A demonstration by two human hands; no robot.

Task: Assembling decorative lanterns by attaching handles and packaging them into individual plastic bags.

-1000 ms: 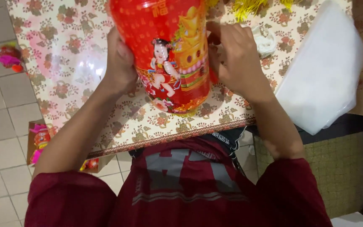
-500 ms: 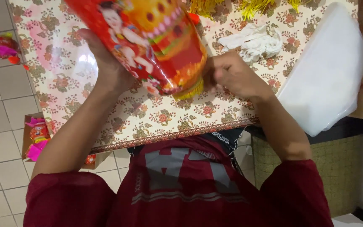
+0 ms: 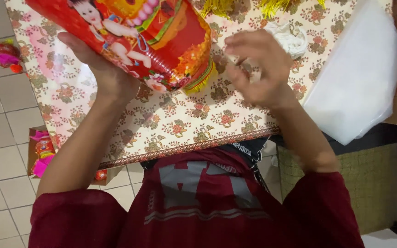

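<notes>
Red printed film, with a painted child figure and gold ornament, covers the lantern-like cylinder that the left hand props up from below, palm and fingers spread against its underside rather than wrapped round it; the thing is held above the flowered tablecloth, not resting on it. Its long axis runs from upper left, beyond the palm, down to lower right, and the end with the yellow fringed rim points toward the right hand. That hand hovers just past the rim, apart from it, fingers curled and pinched on something small and pale; what it is cannot be told. As a judgement, the cylinder's skin looks already complete and the work now seems to be at its lower end, with any fitting there not yet on. Farther from the grip, beyond the right hand, lies a crumpled white wad, then a stack of clear plastic sheets out to the side, and yellow tassels at the table's far edge.
</notes>
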